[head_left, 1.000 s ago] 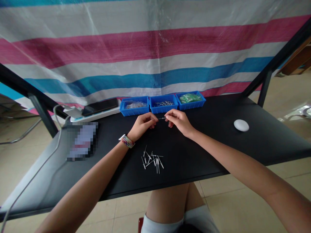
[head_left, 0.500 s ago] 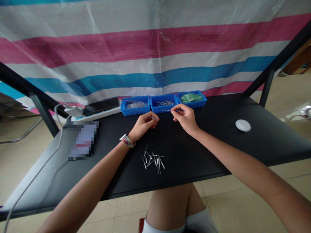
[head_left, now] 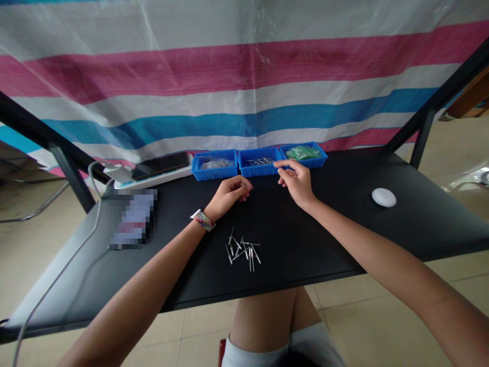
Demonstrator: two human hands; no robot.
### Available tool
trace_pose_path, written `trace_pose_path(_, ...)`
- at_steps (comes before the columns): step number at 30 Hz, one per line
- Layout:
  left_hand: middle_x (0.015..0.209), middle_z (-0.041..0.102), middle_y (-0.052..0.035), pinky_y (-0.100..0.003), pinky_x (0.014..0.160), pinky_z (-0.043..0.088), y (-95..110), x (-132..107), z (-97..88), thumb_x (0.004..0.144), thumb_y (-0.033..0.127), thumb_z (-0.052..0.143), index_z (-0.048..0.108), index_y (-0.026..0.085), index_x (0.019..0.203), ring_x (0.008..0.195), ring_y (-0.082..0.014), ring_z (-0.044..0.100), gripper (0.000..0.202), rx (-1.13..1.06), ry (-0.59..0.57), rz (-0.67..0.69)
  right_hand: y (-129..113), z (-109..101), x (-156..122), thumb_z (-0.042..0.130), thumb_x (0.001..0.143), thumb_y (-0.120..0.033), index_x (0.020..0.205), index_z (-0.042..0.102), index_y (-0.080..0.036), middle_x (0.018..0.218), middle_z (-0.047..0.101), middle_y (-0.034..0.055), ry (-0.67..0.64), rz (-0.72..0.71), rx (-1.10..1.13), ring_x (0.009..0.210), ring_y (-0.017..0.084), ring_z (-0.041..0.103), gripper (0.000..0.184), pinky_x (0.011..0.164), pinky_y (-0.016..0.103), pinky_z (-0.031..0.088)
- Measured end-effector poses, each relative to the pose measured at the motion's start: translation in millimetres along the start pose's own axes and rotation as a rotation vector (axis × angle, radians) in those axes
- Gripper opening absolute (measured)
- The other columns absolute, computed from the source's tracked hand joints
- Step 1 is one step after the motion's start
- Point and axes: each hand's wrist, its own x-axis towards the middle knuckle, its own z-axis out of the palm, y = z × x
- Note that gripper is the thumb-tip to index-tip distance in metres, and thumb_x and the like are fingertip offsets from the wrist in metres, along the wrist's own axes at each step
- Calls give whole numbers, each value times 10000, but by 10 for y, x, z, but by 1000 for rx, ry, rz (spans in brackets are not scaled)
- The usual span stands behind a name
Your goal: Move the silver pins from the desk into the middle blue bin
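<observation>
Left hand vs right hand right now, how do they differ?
The left hand is curled shut, resting on the black table; the right hand is open, index finger stretched toward the middle blue bin. The left wrist wears a striped wristband; the right wrist is bare. Both lie beyond the loose pin pile.

Left bin (head_left: 214, 175), middle bin (head_left: 260, 172) and right bin (head_left: 311, 163) in a row on the table (head_left: 344, 229) just behind both hands, right hand (head_left: 296, 179) at the middle bin's front wall, left hand (head_left: 229, 192) just left of it, loose pins (head_left: 243, 250) on the table before the left hand, round puck (head_left: 384, 197) well right of the right hand, phone (head_left: 160, 165) behind and left of the left hand
</observation>
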Motion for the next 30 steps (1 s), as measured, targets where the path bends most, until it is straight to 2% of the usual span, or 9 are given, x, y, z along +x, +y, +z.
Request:
trace_pose_path(2,722,637,-3,-232,582,478,-11,3,-5,857,363,746,689,152,913,608,-114,588,226,-9,1,6,-86,16,-71,670,897,-285,903,740,-197,870,730,25,-120,-12,-2,587,118,618,113,549,253,503)
trace_pose_path(4,719,636,-2,-236,579,480,-12,6,-5,863,364,735,683,154,924,600,-116,589,224,-18,12,14,-182,58,-168,648,898,-234,868,735,-195,853,694,23,-308,-75,-5,634,136,631,100,590,272,523)
trace_pose_path(8,714,629,-1,-236,573,474,7,4,6,886,369,708,678,156,940,591,-113,579,222,-35,43,34,-361,190,-409,612,895,-125,938,776,-199,954,723,56,-691,-300,-74,834,189,685,185,777,340,580)
trace_pose_path(12,715,623,-2,-238,571,475,21,-1,19,903,386,691,678,157,947,592,-114,579,233,-43,62,42,-468,313,-622,581,914,-62,1151,792,-213,1204,761,104,-882,-536,-186,1158,252,663,351,1087,486,523)
trace_pose_path(16,716,626,-5,-238,573,478,16,-3,23,918,373,674,675,155,954,598,-115,582,221,-36,62,41,-497,370,-721,573,958,-102,1346,731,-207,1439,696,110,-1040,-674,-301,1430,289,523,433,1185,536,442)
trace_pose_path(19,715,631,-7,-238,572,475,3,1,19,918,368,674,674,156,956,598,-117,583,215,-36,57,35,-472,370,-727,580,987,-159,1379,714,-177,1465,683,113,-1045,-697,-394,1478,308,487,414,1222,550,399)
trace_pose_path(22,717,633,-7,-235,568,468,-10,6,11,912,377,683,675,159,952,600,-117,584,222,-39,60,28,-419,351,-698,592,994,-180,1374,720,-184,1461,687,107,-973,-683,-475,1480,312,491,401,1235,564,387)
trace_pose_path(27,720,630,-2,-234,577,469,-3,7,7,911,376,685,682,157,956,602,-113,575,224,-32,51,30,-312,316,-619,579,982,-97,1307,757,-181,1401,716,129,-819,-673,-524,1399,294,557,379,1180,548,469)
trace_pose_path(30,714,626,-2,-238,576,469,6,5,12,905,367,685,686,157,946,599,-114,569,213,-26,47,37,-276,295,-569,602,986,-99,1202,787,-182,1294,749,130,-772,-666,-531,1282,287,613,296,1107,519,527)
